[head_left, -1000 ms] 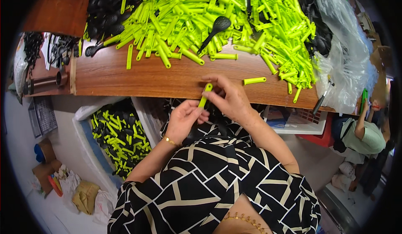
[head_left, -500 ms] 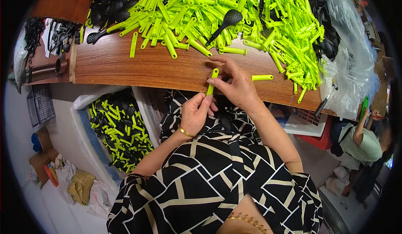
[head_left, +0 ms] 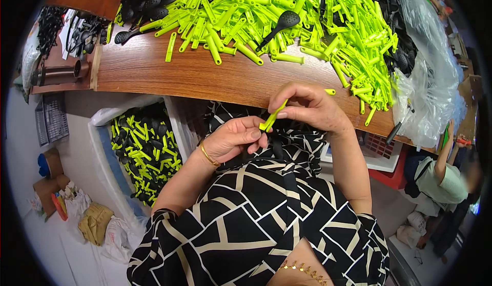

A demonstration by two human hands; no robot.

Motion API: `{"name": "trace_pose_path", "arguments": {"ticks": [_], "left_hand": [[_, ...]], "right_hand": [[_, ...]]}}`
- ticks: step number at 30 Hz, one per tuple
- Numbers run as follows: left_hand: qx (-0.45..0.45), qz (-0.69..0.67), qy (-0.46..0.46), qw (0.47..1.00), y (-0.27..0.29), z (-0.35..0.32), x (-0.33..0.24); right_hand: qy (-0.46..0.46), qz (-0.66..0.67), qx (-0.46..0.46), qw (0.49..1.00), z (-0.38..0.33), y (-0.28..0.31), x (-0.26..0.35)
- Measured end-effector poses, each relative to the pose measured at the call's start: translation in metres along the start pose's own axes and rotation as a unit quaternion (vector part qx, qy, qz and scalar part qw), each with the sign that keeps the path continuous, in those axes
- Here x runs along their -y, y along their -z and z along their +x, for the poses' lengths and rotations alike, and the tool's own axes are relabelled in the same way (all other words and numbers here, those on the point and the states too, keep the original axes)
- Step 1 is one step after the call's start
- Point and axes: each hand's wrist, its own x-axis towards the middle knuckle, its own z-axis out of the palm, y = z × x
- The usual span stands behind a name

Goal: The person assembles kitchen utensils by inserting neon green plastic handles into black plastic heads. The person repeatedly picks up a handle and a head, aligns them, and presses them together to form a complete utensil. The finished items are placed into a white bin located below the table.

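Note:
Just in front of the table edge, both my hands meet on a lime-green plastic handle [head_left: 277,113], tilted with its upper end to the right. Thumb and fingers of my right hand [head_left: 315,108] pinch the upper part. My left hand [head_left: 238,136] is closed at the lower end, partly hiding it. Beyond them, a large heap of green handles [head_left: 225,17] covers the table [head_left: 179,78]. A black slotted spoon head [head_left: 287,20] lies on the heap, and more black spoon heads [head_left: 146,9] are piled at the far left.
Below the table at left stands a white-lined bin [head_left: 177,127] filled with green-handled black utensils. Clear plastic sheeting [head_left: 430,71] hangs at the right edge beside a black-handled tool [head_left: 394,131]. Another person [head_left: 441,178] works at the far right.
My right hand has moved right and toward me, off the tabletop. The green handle has gone from nearly upright to a rightward slant. My left hand has shifted slightly.

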Motion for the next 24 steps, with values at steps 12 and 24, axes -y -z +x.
{"name": "trace_pose_path", "arguments": {"ticks": [12, 24], "left_hand": [[-0.296, 0.067, -0.184, 0.935, 0.012, 0.012, 0.038], [-0.267, 0.073, -0.258, 0.926, 0.014, 0.013, 0.041]], "right_hand": [[0.101, -0.468, -0.209, 0.853, 0.04, -0.051, -0.041], [0.038, -0.477, -0.221, 0.85, 0.046, -0.061, -0.041]]}}
